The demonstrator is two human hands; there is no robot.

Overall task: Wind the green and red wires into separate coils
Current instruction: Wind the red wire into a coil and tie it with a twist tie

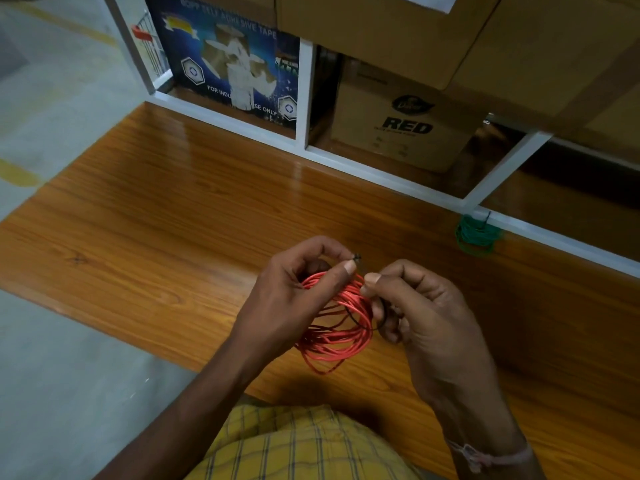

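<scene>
A loose coil of red wire (334,327) hangs between both hands above the wooden table (166,209). My left hand (291,299) grips the coil's upper left side and pinches a small dark tie end at thumb and forefinger. My right hand (415,306) pinches the coil's right side, with a thin black tie running across the loops to it. The green wire (476,234) lies as a small wound coil with a dark tie, far right on the table against the white shelf frame, apart from both hands.
A white-framed shelf (304,98) runs along the table's far edge, holding a blue tape carton (225,53) and brown cardboard boxes (405,123). Grey floor lies left of the table. My yellow checked shirt (304,445) shows at the bottom.
</scene>
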